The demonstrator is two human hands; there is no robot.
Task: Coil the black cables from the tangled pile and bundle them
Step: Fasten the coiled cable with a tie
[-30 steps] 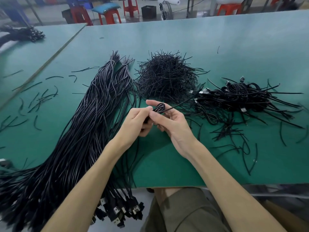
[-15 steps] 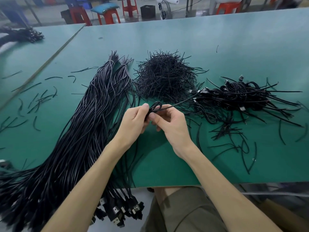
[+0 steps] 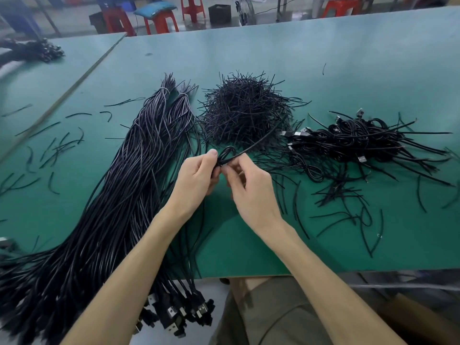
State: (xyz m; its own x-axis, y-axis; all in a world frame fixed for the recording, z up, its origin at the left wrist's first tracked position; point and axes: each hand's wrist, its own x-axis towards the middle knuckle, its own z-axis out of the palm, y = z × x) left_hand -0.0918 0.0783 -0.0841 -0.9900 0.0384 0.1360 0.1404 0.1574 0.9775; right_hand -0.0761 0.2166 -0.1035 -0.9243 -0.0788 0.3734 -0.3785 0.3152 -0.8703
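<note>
My left hand [image 3: 196,179] and my right hand [image 3: 251,189] meet above the green table [image 3: 323,58], both pinching a small coiled black cable [image 3: 227,155]. Its loops stick up between my thumbs. A straight black tie [image 3: 261,141] runs from the coil up and to the right. A long sheaf of straight black cables [image 3: 119,195] lies to the left, its USB plugs [image 3: 179,312] hanging over the near edge. A heap of coiled, bundled cables [image 3: 361,138] sits to the right.
A mound of short black ties [image 3: 245,110] lies behind my hands. Loose ties [image 3: 54,148] are scattered at the left and at the right front. Another cable pile [image 3: 32,49] rests on the far-left table. Red stools [image 3: 159,19] stand beyond the table.
Both hands have closed tighter around the coil and shifted slightly toward me. The right fingers curled in over the coil's base; the tie's free end still points up-right.
</note>
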